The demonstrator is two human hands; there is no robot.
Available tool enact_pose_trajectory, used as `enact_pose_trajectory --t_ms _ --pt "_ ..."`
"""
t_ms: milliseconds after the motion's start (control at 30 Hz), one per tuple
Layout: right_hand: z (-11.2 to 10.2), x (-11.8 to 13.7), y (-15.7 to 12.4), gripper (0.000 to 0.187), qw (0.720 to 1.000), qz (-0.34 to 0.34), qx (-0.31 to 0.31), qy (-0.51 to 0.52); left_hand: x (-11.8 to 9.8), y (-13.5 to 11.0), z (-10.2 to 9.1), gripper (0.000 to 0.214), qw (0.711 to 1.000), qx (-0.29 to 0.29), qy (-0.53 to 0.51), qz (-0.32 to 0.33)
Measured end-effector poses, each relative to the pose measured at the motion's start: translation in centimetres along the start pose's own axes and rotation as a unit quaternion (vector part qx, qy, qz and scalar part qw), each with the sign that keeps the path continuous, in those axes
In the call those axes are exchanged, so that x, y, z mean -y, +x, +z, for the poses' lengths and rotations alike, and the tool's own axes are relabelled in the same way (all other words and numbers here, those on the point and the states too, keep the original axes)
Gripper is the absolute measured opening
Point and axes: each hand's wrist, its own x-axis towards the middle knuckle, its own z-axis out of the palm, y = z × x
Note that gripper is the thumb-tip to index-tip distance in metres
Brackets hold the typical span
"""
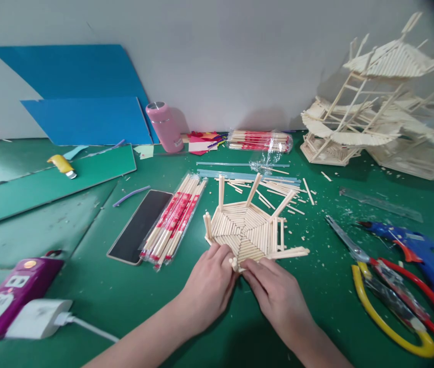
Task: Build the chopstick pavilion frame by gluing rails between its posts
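Note:
A hexagonal panel of glued wooden sticks (248, 229) lies on the green table (97, 286), with several sticks standing up from its corners. My left hand (211, 283) and my right hand (274, 291) meet at its near edge. Both are closed in a pinch around a short upright stick piece (234, 262) at that edge. The fingertips of both hands touch the panel.
A pack of chopsticks (174, 220) and a black phone (140, 225) lie to the left. Scissors (393, 286) and a blue glue gun (416, 250) lie right. A stick tower model (373, 107) stands far right. A power strip (9, 296) sits near left. Loose sticks (281, 189) lie behind the panel.

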Motion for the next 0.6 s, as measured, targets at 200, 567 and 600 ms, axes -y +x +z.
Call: enact_pose_trajectory --t_ms 200,567,600 --pt "-0.15 0.27 -0.05 0.018 1.000 0.012 0.005 0.002 0.03 0.26 0.00 0.017 0.999 0.022 0.037 -0.005" --pt "-0.37 0.40 -0.21 0.024 1.000 0.021 0.006 -0.001 -0.32 0.38 -0.30 0.013 0.996 0.047 0.068 -0.015" --pt "-0.52 0.58 -0.34 0.027 1.000 0.021 0.002 -0.002 -0.30 0.38 -0.36 0.013 0.997 0.047 0.067 -0.013"
